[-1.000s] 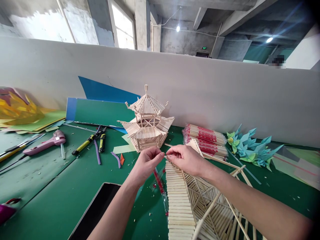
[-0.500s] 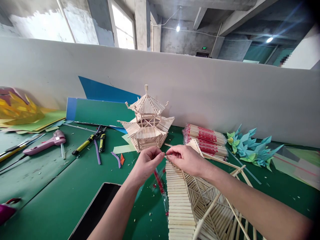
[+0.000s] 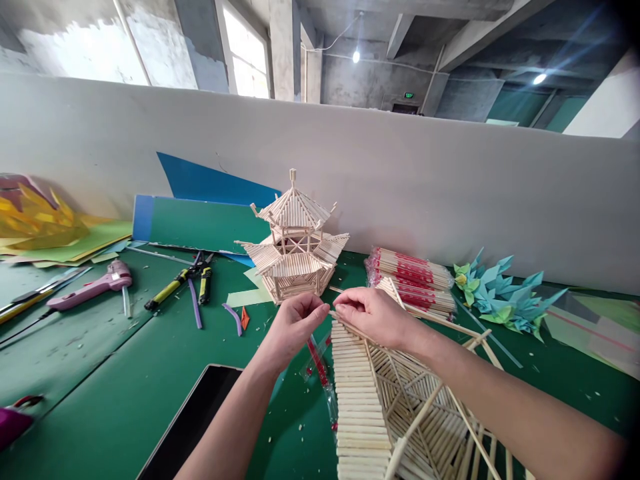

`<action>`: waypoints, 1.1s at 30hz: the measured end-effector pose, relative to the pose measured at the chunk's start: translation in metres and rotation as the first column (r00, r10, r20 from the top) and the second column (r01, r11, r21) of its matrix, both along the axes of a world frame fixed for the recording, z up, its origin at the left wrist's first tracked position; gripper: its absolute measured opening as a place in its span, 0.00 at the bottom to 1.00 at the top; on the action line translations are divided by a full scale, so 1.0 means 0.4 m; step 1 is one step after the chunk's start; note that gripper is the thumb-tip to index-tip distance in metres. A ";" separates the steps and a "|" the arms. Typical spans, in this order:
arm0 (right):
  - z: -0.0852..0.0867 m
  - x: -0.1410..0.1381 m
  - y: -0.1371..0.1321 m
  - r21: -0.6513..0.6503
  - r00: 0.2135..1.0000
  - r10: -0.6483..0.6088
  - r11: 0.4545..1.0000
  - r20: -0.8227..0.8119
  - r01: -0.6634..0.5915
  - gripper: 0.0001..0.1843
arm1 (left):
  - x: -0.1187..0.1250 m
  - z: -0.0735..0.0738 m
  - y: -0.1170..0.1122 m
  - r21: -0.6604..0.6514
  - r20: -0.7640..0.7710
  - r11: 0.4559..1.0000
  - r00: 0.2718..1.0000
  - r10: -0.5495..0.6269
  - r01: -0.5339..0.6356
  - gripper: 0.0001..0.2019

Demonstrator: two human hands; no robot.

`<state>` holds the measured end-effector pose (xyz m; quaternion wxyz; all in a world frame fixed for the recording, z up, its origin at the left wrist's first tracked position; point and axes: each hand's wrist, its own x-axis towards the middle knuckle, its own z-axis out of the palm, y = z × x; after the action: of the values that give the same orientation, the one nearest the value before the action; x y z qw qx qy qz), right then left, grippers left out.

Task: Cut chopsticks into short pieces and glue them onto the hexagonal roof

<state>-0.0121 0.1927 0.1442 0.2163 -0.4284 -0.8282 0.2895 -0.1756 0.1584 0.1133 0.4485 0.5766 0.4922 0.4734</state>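
A large wooden-stick model [image 3: 363,407] lies in front of me, with a slatted roof panel along its left side and an open lattice to the right. My right hand [image 3: 373,317] is closed at the panel's far end, its thumb and fingertips pinched over the topmost sticks. My left hand [image 3: 300,327] is closed too, with thumb and forefinger pressed together just left of that end. The fingertips of both hands almost meet. Whatever lies between them is too small or hidden to make out. Behind the hands stands a finished-looking stick pagoda [image 3: 295,247], upright.
Bundles of sticks in red-banded wrap [image 3: 410,277] and teal folded-paper pieces [image 3: 510,297] lie at back right. On the left are a pink glue gun [image 3: 93,287], yellow-black pliers [image 3: 173,287] and purple strips [image 3: 195,303]. A black tray-like object [image 3: 200,413] sits by my left forearm.
My right hand's fingers have shifted slightly at the panel's far end. My left hand and the stick models look unmoved.
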 end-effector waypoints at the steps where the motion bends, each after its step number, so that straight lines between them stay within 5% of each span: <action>1: 0.003 0.003 0.002 0.003 1.000 -0.010 1.000 -0.006 0.010 0.10 | 0.000 0.000 0.000 -0.003 0.000 1.000 1.000 0.003 -0.003 0.13; 13: 0.023 0.035 0.010 0.025 0.994 -0.097 0.995 -0.039 0.098 0.10 | 0.010 -0.002 0.001 -0.037 -0.001 0.999 1.000 0.024 -0.024 0.18; 33: -0.009 0.007 0.001 0.057 0.998 -0.047 0.997 0.028 0.045 0.06 | 0.014 -0.008 0.006 -0.019 0.062 1.000 0.998 -0.008 0.009 0.14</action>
<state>-0.0095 0.1931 0.1405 0.2225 -0.4454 -0.8290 0.2546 -0.1702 0.1606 0.1100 0.4711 0.5594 0.4802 0.4843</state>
